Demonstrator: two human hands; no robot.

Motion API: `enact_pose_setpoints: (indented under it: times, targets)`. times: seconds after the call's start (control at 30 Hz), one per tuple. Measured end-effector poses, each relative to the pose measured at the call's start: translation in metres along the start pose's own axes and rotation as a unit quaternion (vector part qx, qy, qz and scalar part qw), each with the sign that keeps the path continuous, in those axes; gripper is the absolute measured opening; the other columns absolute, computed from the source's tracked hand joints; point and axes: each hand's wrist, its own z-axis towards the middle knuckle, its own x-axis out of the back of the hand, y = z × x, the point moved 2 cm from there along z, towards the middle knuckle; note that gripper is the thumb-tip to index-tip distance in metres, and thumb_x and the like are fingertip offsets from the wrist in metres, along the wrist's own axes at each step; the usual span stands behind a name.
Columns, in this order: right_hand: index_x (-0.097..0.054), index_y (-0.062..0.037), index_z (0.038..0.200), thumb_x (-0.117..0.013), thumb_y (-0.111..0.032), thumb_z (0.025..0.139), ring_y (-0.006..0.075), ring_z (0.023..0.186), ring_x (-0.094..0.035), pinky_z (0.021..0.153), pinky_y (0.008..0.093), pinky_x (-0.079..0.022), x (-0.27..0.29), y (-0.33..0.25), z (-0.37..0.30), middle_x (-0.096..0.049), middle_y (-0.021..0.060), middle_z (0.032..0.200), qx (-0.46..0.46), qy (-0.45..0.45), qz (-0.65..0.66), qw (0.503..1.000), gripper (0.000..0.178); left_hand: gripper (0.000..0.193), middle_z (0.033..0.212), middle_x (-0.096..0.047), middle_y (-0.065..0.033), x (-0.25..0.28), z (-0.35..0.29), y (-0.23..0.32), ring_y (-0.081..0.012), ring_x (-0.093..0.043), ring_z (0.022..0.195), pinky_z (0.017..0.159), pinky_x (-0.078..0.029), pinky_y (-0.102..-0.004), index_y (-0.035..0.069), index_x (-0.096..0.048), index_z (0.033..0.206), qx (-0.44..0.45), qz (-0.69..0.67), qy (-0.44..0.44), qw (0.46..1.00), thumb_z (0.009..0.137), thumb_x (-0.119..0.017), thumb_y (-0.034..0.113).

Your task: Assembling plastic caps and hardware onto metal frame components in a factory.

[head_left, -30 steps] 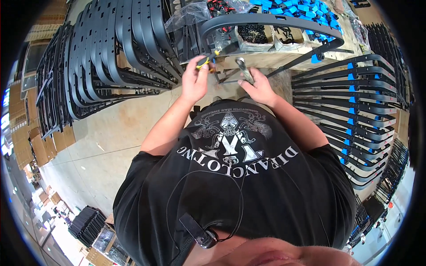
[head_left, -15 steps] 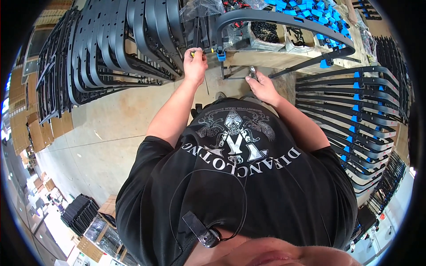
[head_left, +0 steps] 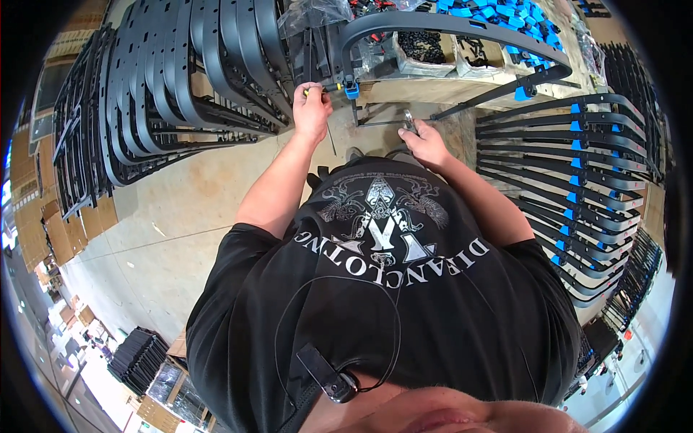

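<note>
My left hand (head_left: 311,115) is closed round a black-and-yellow hand tool (head_left: 334,87) whose exact kind I cannot make out. The tool's yellow end points at a blue plastic clip (head_left: 351,89) on a dark curved metal frame (head_left: 447,23). A second blue clip (head_left: 525,92) sits on the frame's right part. Below the frame's lower bar, my right hand (head_left: 428,144) grips a shiny silver metal tool (head_left: 408,119). Its lower part is hidden in the fingers, and it appears apart from the frame.
Similar curved frames (head_left: 162,79) stand stacked at the left. More frames with blue clips (head_left: 570,180) are racked at the right. Behind the held-up frame, a bench (head_left: 404,92) bears boxes of small black parts (head_left: 422,49) and a heap of blue clips (head_left: 505,16).
The frame, bench and stacks have shifted slightly left in view. Both hands keep their tools in nearly the same places, the left one a little further left.
</note>
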Motion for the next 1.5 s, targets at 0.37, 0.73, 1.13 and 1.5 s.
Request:
enact_pose_setpoints:
  times: [0.37,0.73,1.13,1.5]
  targets:
    - [-0.060,0.0019,0.113,-0.063,-0.033,0.096,0.0294,0.094,-0.063,0.090,0.0385,-0.048,-0.005,0.019,0.006,-0.067,0.0216,0.100,-0.028,-0.010,-0.001,1.000,0.039,0.013,0.076,-0.054,-0.0054,-0.006,-0.004,0.009,-0.0113,-0.042,0.055,0.049,-0.034,-0.0273,0.010,-0.050,0.106,-0.029,0.017,0.023,0.999,0.098,-0.057,0.017]
    - [-0.059,0.0014,0.110,-0.064,-0.032,0.095,0.0304,0.092,-0.063,0.086,0.0403,-0.048,-0.013,0.008,0.018,-0.066,0.0211,0.097,-0.018,-0.019,-0.024,0.999,0.037,0.019,0.106,-0.064,-0.0063,0.017,0.018,0.012,-0.0162,-0.056,0.105,0.099,-0.039,-0.0286,0.008,-0.052,0.117,-0.079,0.060,-0.099,0.990,0.098,-0.052,0.012]
    - [-0.053,0.0049,0.120,-0.055,-0.026,0.096,0.0424,0.105,-0.065,0.092,0.0485,-0.050,-0.041,-0.083,0.079,-0.067,0.0282,0.110,-0.005,-0.008,-0.167,0.986,0.039,0.015,0.071,-0.050,0.0013,-0.019,-0.011,0.037,-0.0085,-0.040,0.050,0.043,-0.035,-0.0256,0.012,-0.051,0.112,0.083,0.197,0.001,0.977,0.104,-0.057,0.023]
    - [-0.060,0.0114,0.103,-0.057,-0.017,0.089,0.0293,0.072,-0.069,0.064,0.0501,-0.058,-0.023,-0.133,0.076,-0.069,0.0190,0.092,-0.176,-0.250,0.081,0.949,0.032,0.027,0.063,-0.045,0.0037,-0.018,-0.005,0.027,-0.0063,-0.037,0.044,0.038,-0.027,-0.0266,0.011,-0.055,0.101,0.035,0.273,0.015,0.961,0.095,-0.073,0.029]
